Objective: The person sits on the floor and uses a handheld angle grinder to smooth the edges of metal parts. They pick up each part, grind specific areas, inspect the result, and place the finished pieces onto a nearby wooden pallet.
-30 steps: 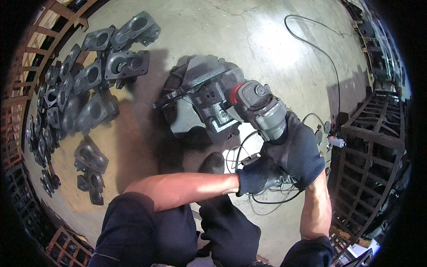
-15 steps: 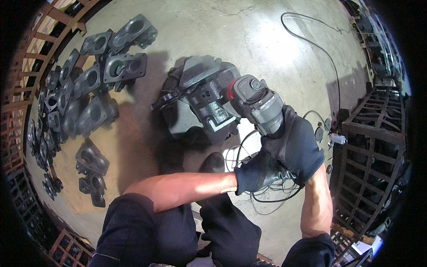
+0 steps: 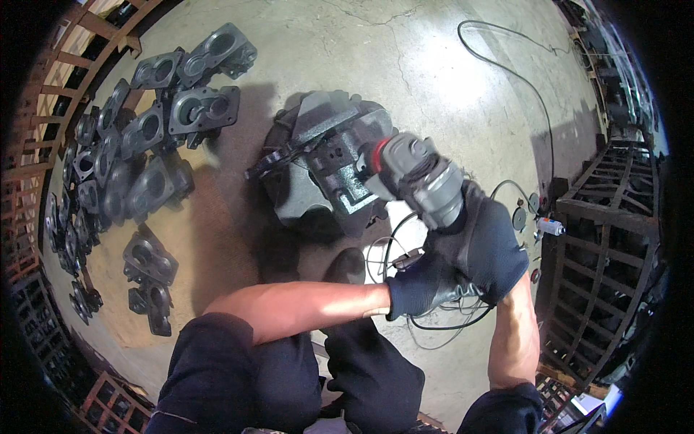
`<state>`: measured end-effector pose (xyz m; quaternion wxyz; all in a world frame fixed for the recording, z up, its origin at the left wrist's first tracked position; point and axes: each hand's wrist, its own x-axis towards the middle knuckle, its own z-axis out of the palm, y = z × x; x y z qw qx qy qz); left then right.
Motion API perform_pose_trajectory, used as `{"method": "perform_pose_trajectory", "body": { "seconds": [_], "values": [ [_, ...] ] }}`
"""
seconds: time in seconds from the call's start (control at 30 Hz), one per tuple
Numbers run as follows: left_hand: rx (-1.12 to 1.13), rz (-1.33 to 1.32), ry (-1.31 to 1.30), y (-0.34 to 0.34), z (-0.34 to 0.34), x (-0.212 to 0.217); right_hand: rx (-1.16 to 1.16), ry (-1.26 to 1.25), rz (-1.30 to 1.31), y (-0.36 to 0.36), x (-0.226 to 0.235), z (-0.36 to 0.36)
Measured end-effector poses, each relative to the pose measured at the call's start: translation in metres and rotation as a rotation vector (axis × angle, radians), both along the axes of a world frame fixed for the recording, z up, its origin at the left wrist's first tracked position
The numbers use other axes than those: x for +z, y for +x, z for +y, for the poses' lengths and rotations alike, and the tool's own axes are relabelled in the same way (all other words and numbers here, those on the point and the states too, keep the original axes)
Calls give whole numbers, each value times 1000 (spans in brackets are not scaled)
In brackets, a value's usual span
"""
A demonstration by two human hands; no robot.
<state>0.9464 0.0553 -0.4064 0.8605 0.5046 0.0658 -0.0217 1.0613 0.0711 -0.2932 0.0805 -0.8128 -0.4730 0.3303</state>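
Observation:
A grey angle grinder (image 3: 432, 189) with a red ring near its head is held in front of me by both hands. My right hand (image 3: 497, 242), in a dark glove, is wrapped round the rear of its body. My left hand (image 3: 428, 281), gloved too, is closed round the grinder's lower rear part, against the right hand; its fingers are partly hidden. The grinder's head is at the right side of a dark metal casting (image 3: 340, 160), which lies on a larger dark support (image 3: 296, 192). I cannot make out whether the disc touches the casting.
Many similar castings (image 3: 204, 110) lie in rows on brown sheeting (image 3: 184, 242) to the left. A black cable (image 3: 547, 119) curves over the floor, and coils lie beneath my hands. A spray can (image 3: 551, 227) and small discs (image 3: 519, 218) sit near a metal crate (image 3: 614, 217).
The grinder has tilted and its head has shifted slightly right and down, blurred by motion. Both hands have moved a little to the right with it. The casting stays in place.

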Motion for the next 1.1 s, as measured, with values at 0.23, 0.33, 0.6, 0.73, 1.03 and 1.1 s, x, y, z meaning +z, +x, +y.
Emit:
{"method": "perform_pose_trajectory", "body": {
  "seconds": [0.23,0.33,0.6,0.73,1.03,1.1],
  "values": [
    [119,-111,-754,-2,-44,-16,3,-31,-42,-7,-2,-25],
    [72,-103,-632,3,-41,-12,-67,-8,-18,-4,-2,-27],
    [257,-118,-100,4,-20,-12,-4,42,-5,2,2,-8],
    [310,-90,73,11,-22,-36,-210,43,-15,4,-15,-10],
    [-4,45,-87,-14,-32,-37,-901,418,612,-3,-62,-83],
    [83,79,-205,-12,-37,-47,-1035,516,753,-12,-72,-84]
  ]
}}
